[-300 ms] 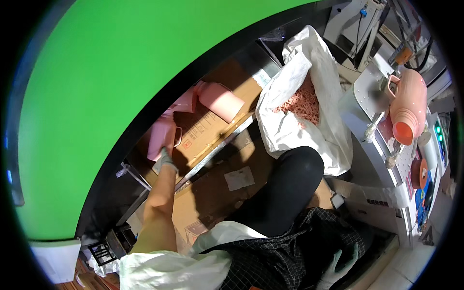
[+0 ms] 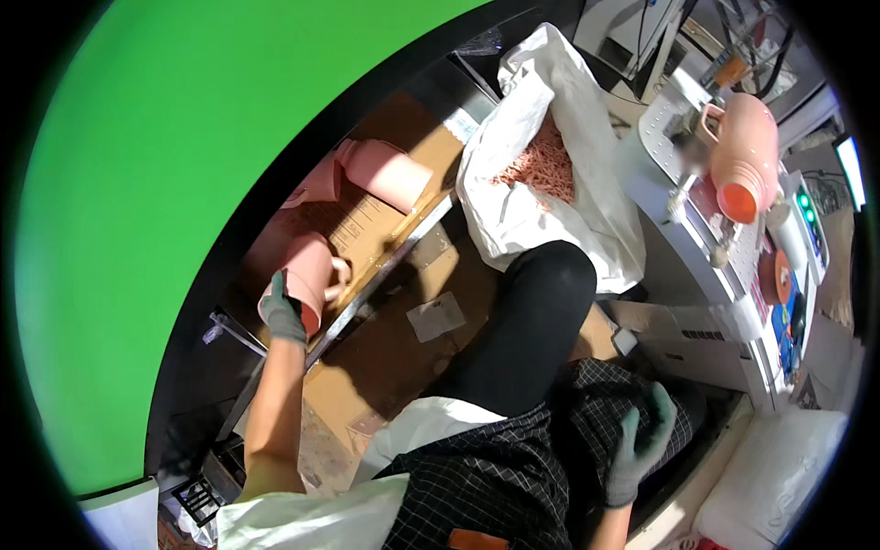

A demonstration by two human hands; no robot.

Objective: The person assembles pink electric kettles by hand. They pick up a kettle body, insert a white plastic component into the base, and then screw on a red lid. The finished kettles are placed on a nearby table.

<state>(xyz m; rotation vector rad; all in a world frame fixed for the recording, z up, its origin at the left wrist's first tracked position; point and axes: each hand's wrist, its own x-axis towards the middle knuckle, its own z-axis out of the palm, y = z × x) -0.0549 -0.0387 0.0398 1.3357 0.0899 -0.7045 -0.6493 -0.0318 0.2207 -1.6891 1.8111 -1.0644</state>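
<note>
My left hand [image 2: 282, 313], in a grey-green glove, is closed on a pink plastic jug [image 2: 313, 266] near the rim of its open end. The jug's loop handle points right. It is at the near left of a cardboard box [image 2: 356, 229]. Behind it in the box lie another pink jug [image 2: 390, 174] and a partly hidden pink jug [image 2: 321, 181]. My right hand [image 2: 640, 447], gloved too, hovers over the dark checked apron at lower right. Its fingers are curved and apart, with nothing between them.
A white sack [image 2: 488, 197] of pink plastic scraps [image 2: 545, 165] stands right of the box. A large green machine panel [image 2: 183, 137] curves over the left. On the white machine [image 2: 683, 174] at right rests a pink jug-shaped piece [image 2: 744, 147], beside a brown tape roll [image 2: 773, 277].
The jug at my left hand has turned, so its open end now shows toward me. My right hand has risen into fuller view. The whole view has shifted.
</note>
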